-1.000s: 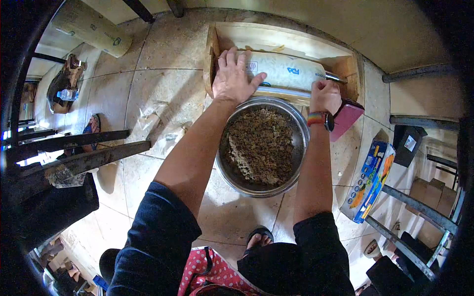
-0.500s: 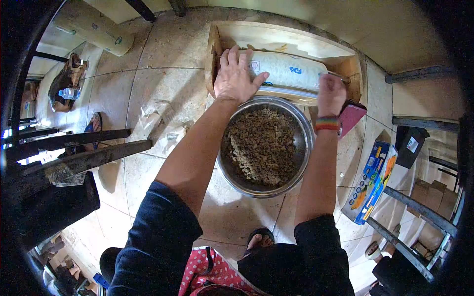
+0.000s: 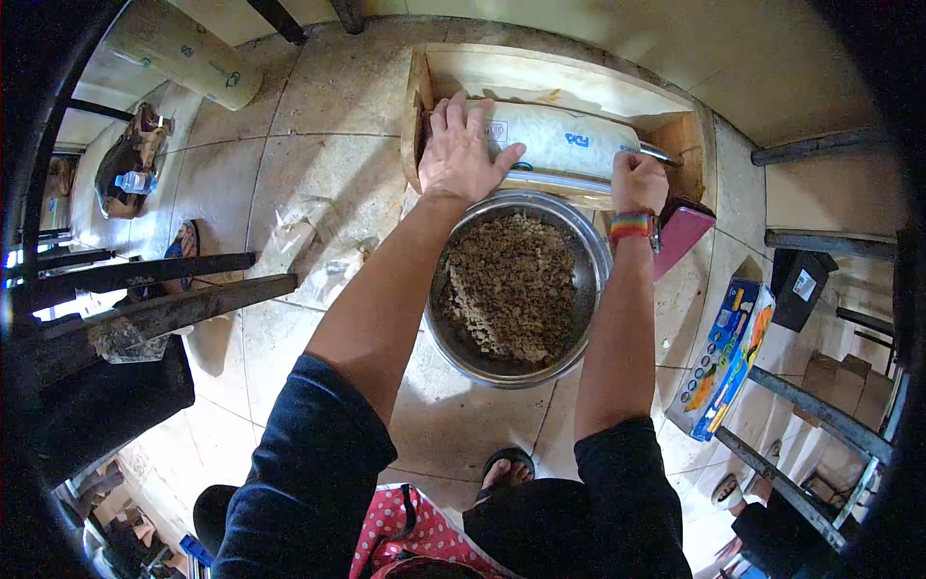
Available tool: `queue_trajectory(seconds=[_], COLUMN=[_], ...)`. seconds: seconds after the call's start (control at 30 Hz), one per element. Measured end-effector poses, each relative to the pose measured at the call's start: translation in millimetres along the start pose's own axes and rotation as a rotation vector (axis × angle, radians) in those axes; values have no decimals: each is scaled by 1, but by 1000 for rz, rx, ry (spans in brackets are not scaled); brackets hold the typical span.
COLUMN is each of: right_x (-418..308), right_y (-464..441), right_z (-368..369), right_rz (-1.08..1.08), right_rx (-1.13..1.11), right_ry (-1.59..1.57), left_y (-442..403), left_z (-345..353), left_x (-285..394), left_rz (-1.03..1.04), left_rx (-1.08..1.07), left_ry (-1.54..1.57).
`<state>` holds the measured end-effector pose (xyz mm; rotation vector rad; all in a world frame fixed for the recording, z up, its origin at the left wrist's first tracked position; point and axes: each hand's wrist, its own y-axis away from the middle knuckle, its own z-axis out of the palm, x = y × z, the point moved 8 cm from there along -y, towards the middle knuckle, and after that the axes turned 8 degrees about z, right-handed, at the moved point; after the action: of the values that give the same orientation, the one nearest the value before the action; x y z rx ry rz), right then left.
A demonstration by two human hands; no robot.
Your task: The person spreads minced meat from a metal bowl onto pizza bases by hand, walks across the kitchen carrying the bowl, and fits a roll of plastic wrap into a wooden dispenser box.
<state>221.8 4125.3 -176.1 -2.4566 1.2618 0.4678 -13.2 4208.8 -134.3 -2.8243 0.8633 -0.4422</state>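
A white roll of what looks like plastic wrap (image 3: 550, 127), printed with blue letters, lies lengthwise in a wooden box (image 3: 540, 68). My left hand (image 3: 461, 154) rests on the roll's left end, palm down with fingers spread. At the right end, my right hand (image 3: 639, 181) is closed in a fist near the box's front edge; whatever it grips is hidden. A shiny rod-like piece (image 3: 661, 154) shows just beyond that hand. Below the box, between my forearms, a steel bowl (image 3: 600, 289) holds a brown crumbly mixture (image 3: 516, 289).
A pink flat item (image 3: 685, 236) leans by the box's right front corner. A blue-and-yellow carton (image 3: 723, 357) lies on the tiled floor to the right, near metal bars (image 3: 820, 415). Dark beams (image 3: 193, 304) jut in from the left. Another wrapped roll (image 3: 183, 53) lies at upper left.
My right hand has come slightly down and left at the roll's right end, and its blur is gone. The shiny piece beside it shows more. My left hand stays in place.
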Motion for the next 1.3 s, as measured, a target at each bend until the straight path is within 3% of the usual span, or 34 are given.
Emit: queue_trajectory(seconds=[0.27,0.37,0.47,0.5,0.6,0.83,1.0,1.03,1.07,1.13,1.17,1.3], right_x=[18,5,-10,-2,-16,-14,4,6,4,11,7,7], right_y=[-11,5,16,11,18,6,-11,-12,-10,0,3,3], right_z=[-4,-18,-30,-10,-26,-7,4,10,6,10,5,3], right_rz=[-87,-206,-111,-202,-61,-38,-93,-42,-44,238,223,291], right_rx=[-20,133,151,301,165,92,29,-138,-138,-374,-377,-360], right_ry=[-396,-100,-130,-139,-78,87,-180,-367,-368,-980,-1068,-985], left_y=[0,-1,0,0,0,-1,0,0,0,0,-1,1], left_z=[-1,1,3,2,4,4,2,3,2,1,1,0], left_x=[0,-1,0,0,-1,-1,-1,0,0,0,0,0], left_rz=[-13,-8,-2,-2,-7,2,0,0,2,1,7,7], left_rx=[-16,-32,-39,-38,-52,-29,-22,-24,-16,-7,0,14], left_ry=[16,-5,-37,-51,-41,-21,-16,-16,-22,-27,-19,-4])
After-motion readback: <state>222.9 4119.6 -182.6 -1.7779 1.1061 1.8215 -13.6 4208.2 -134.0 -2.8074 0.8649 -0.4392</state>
